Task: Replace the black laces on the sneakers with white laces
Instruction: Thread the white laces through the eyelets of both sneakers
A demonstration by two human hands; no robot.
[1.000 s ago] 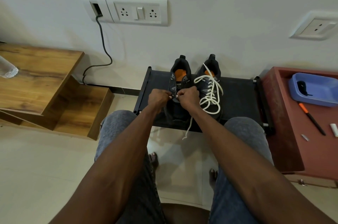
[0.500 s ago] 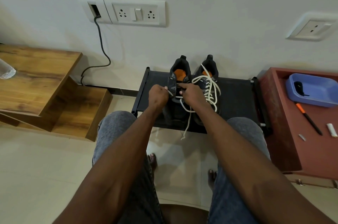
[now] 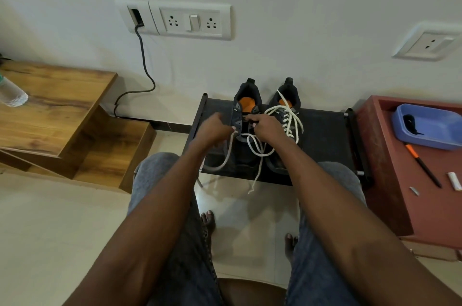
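Observation:
Two dark sneakers with orange insoles stand side by side on a low black rack (image 3: 325,138). The right sneaker (image 3: 287,105) is laced with a white lace. The left sneaker (image 3: 246,105) has a white lace (image 3: 255,148) partly threaded, its loose ends hanging over the rack's front edge. My left hand (image 3: 212,130) pinches one end of that lace beside the shoe's left eyelets. My right hand (image 3: 267,128) grips the lace at the shoe's tongue. A black lace (image 3: 411,123) lies in a blue tray.
A blue tray (image 3: 430,140) sits on a red cabinet (image 3: 400,205) at the right, with a black and orange pen (image 3: 422,165) and small white bits. Wooden steps (image 3: 57,115) stand at the left with a clear bottle (image 3: 11,93). A cable (image 3: 145,65) hangs from a wall socket.
My left hand has drawn a lace end out to the left and down, so a loop now hangs over the rack's edge. My right hand has shifted slightly up the tongue.

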